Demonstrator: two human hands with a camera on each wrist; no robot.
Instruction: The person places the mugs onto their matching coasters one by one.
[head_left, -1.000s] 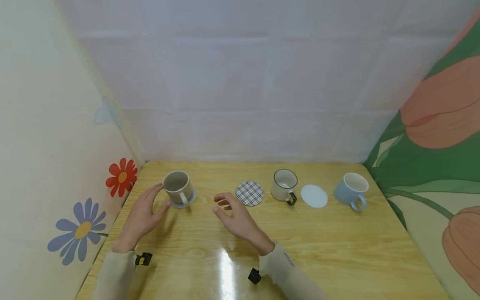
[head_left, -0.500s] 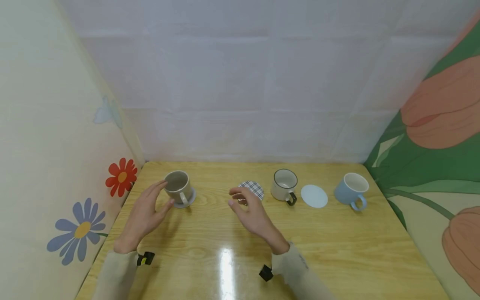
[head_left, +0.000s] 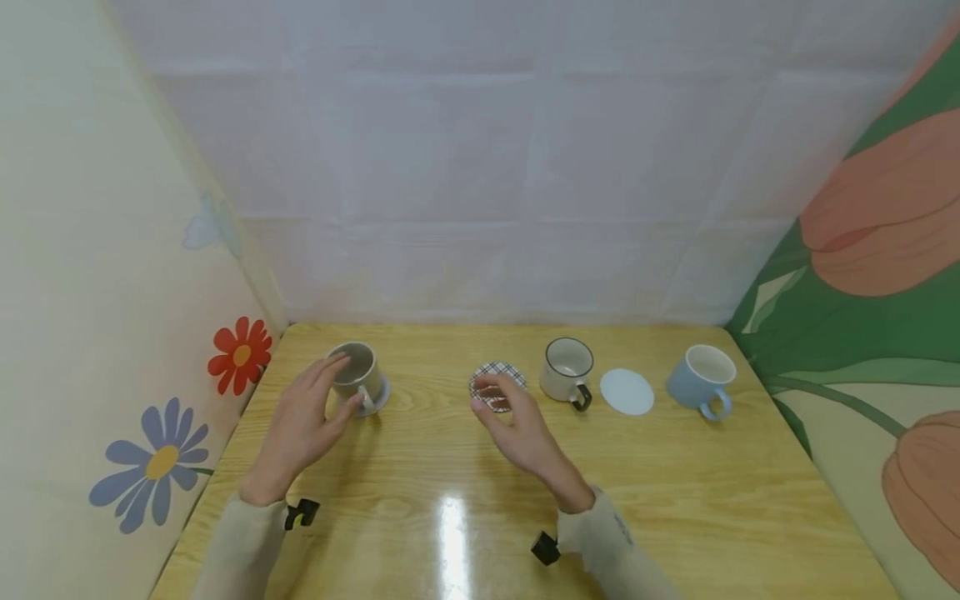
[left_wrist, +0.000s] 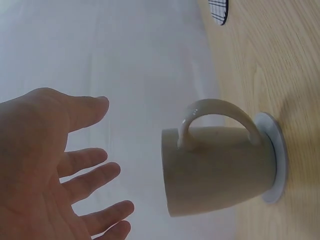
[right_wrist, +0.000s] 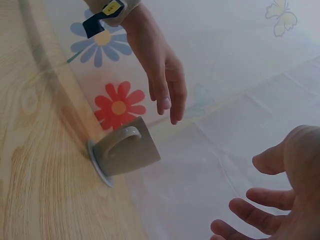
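Note:
A grey-beige mug (head_left: 356,377) stands upright on a round grey coaster (head_left: 383,395) at the left of the table, its handle toward the person. My left hand (head_left: 302,417) hovers just above and beside its rim, fingers spread, holding nothing; the left wrist view shows a gap between the fingers and the mug (left_wrist: 220,170). Over the plaid round coaster (head_left: 487,368) floats my right hand (head_left: 522,433), fingers loosely bent with nothing in them, partly covering that coaster. In the right wrist view the right hand (right_wrist: 280,195) is well apart from the mug (right_wrist: 127,150).
Right of the plaid coaster stands a cream mug (head_left: 564,375) with a dark rim and black handle. Beyond it lie a white round coaster (head_left: 627,392) and a light blue mug (head_left: 697,382). A pale cloth wall (head_left: 510,208) borders the table's (head_left: 420,500) back edge.
My right hand has moved right, from the bare wood between the coasters to over the plaid coaster. The left hand has shifted slightly right and up over the mug's rim. The mugs stayed put.

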